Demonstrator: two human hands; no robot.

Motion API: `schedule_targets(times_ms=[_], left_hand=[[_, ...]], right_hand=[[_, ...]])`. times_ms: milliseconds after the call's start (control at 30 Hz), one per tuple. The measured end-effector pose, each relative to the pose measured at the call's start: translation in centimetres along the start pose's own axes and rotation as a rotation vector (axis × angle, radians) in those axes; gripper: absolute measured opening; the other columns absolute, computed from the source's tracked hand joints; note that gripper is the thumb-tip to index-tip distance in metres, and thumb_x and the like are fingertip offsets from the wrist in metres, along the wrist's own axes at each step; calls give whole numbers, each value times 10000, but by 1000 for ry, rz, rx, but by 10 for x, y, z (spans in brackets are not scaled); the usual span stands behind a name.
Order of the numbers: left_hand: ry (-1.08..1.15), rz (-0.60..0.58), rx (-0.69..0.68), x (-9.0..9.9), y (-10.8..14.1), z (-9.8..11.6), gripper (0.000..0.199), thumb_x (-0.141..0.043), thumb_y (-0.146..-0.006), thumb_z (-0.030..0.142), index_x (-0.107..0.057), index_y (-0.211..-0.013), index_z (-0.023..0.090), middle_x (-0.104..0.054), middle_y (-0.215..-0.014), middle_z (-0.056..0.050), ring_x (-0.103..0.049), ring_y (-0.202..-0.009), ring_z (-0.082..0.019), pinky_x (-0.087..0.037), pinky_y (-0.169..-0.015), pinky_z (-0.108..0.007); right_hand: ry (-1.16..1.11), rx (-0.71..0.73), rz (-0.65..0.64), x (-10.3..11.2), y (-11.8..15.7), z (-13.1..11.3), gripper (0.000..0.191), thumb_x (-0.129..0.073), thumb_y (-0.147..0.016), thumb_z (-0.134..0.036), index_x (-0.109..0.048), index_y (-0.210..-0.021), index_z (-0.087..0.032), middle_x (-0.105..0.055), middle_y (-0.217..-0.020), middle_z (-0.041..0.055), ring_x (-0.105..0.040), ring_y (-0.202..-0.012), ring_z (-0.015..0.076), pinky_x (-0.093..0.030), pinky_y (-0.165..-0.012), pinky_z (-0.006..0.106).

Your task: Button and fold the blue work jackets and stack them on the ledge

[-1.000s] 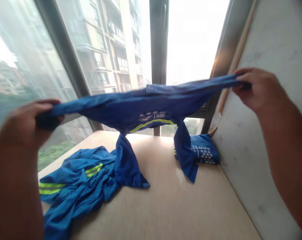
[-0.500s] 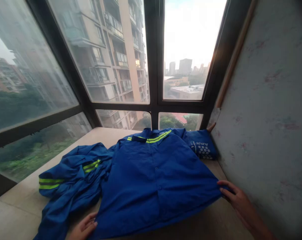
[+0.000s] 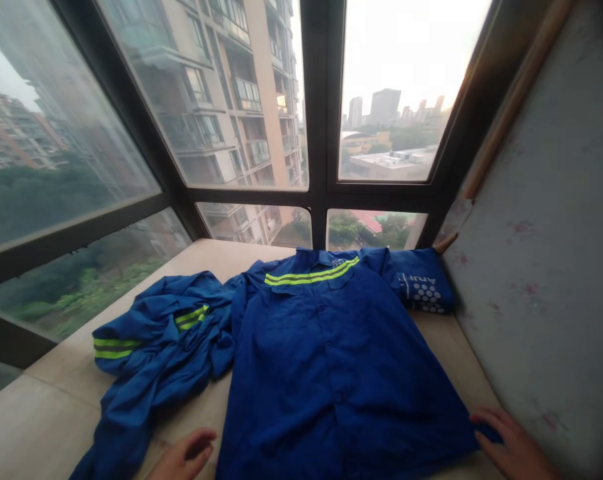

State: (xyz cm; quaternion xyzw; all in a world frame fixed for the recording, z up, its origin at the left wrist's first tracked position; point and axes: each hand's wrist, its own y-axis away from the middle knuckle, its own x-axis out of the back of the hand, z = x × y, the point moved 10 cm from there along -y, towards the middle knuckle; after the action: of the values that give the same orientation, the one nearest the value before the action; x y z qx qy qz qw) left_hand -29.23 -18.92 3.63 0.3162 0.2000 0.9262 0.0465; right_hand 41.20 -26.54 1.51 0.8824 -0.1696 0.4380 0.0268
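Observation:
A blue work shirt (image 3: 326, 360) with yellow-green stripes across its chest lies spread out, buttoned front up, collar toward the window. Just off its lower left edge is my left hand (image 3: 186, 457), fingers curved and apart, holding nothing. My right hand (image 3: 511, 443) is at the lower right corner of the shirt, thumb and fingers around the cloth edge. A second blue garment (image 3: 166, 347) with similar stripes lies crumpled to the left, one part of it reaching down to the bottom of the view.
The light-coloured sill surface (image 3: 46, 413) bears the clothes. A folded blue bundle with white print (image 3: 426, 290) sits at the back right, against the patterned wall (image 3: 546, 280). Dark window frames (image 3: 321, 193) rise behind.
My left hand has let go of the shirt's lower left corner. The shirt now lies flatter, its chest stripes and pocket flaps fully showing. The view has shifted slightly.

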Motion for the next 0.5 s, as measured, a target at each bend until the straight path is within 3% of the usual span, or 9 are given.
schedule_targets(times_ms=[100, 167, 233, 333, 400, 500], left_hand=[[-349, 347, -76, 46, -41, 23, 418, -537, -757, 449, -719, -1046, 208, -743, -1105, -102, -676, -1077, -300, -514, -981, -407], [-597, 481, -149, 49, -65, 45, 455, -452, -834, 338, -674, -1189, 159, -670, -1269, -140, -614, -1193, -278, -475, -1027, -399], [-811, 553, -173, 40, -86, 57, 468, -414, -888, 277, -629, -1284, 150, -578, -1397, -156, -538, -1278, -285, -449, -1037, -431], [-1016, 635, -149, 32, -110, 57, 442, -380, -948, 262, -621, -1314, 200, -503, -1474, -142, -467, -1321, -309, -418, -1020, -481], [-1061, 661, -143, 39, -124, 50, 432, -364, -970, 268, -623, -1312, 217, -491, -1486, -131, -450, -1325, -302, -402, -1017, -477], [-1053, 660, -136, 63, -144, 42, 416, -385, -969, 267, -622, -1309, 224, -493, -1485, -126, -448, -1320, -301, -390, -1021, -483]], right_hand=[[193, 197, 134, -19, -15, -42, 380, -534, -786, -491, -767, -896, -212, -723, -1106, 145, -688, -1022, 330, -559, -895, 471], [202, 312, 122, -51, -19, -90, 382, -495, -875, -456, -740, -1031, -208, -692, -1198, 129, -664, -1096, 298, -543, -947, 452], [191, 420, 43, -92, -17, -142, 376, -484, -927, -418, -690, -1173, -222, -643, -1308, 101, -618, -1193, 266, -521, -1000, 419], [212, 562, -71, -154, -2, -206, 420, -504, -946, -385, -587, -1342, -269, -528, -1462, 56, -501, -1339, 267, -475, -1059, 423], [241, 621, -98, -184, 10, -226, 488, -517, -944, -385, -508, -1422, -287, -455, -1523, 49, -450, -1382, 289, -463, -1061, 450], [294, 690, -65, -210, 26, -232, 553, -525, -934, -383, -445, -1472, -288, -443, -1529, 67, -473, -1362, 313, -471, -1031, 472]])
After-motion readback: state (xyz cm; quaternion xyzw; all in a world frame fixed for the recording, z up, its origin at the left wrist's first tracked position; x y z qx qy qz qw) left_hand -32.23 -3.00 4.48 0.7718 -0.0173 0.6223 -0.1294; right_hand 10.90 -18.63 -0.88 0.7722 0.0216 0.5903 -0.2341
